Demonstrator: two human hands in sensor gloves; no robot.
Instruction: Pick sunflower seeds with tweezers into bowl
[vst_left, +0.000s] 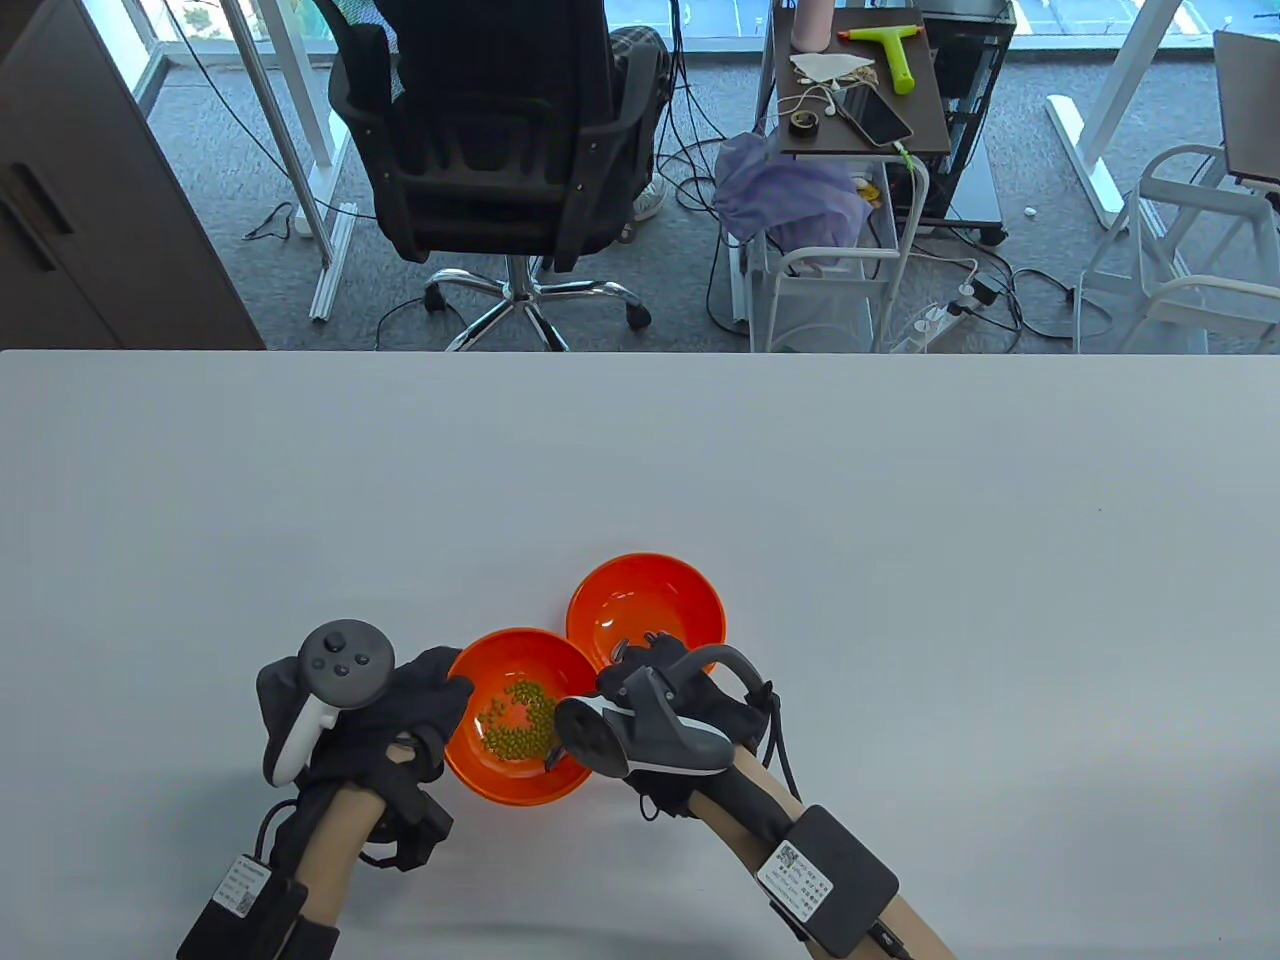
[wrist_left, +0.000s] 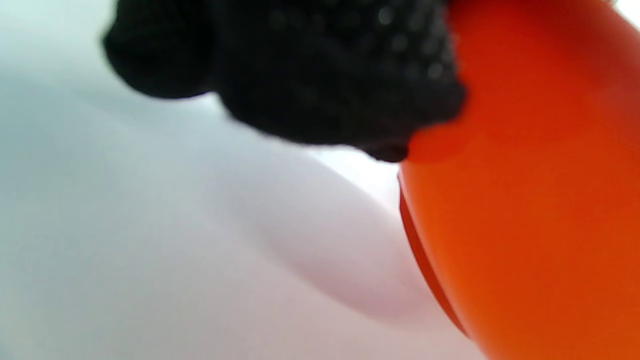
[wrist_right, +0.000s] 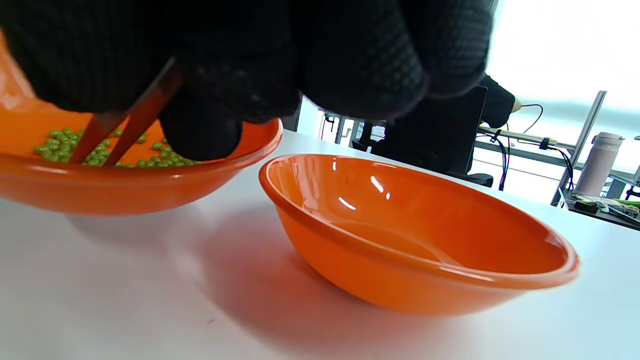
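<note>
Two orange bowls side by side on the white bench (vst_left: 900, 560), rims touching or nearly so. Near bowl (vst_left: 520, 716) loaded with small green seeds (vst_left: 517, 728); far bowl (vst_left: 646, 612) glossy, nothing visible inside. Right hand (vst_left: 668, 700) over the gap between the bowls, knuckles and tracker blocking most of the fingers from above. Tweezers (wrist_right: 125, 122) pinched in that hand, seen properly only from the right wrist: two thin dark prongs slanting down out of the glove into the seeds, tips narrowly apart, buried among the green grains. Hard to say whether a seed sits between the tips. From the table view, just a sliver of the tool near the bowl's right rim. Left hand (vst_left: 400, 715) pressed against the near bowl's left rim, fingers curled on its outer wall. Left wrist view badly blurred: black glove above, orange bowl wall filling the right side, pale bench below, little else to make out. White labels on the black units strapped to both forearms, print too small to read. Beyond the bench, a black office chair (vst_left: 500, 130) and a side cart (vst_left: 860, 90) with a phone and a green tool, cut off at the top edge.
</note>
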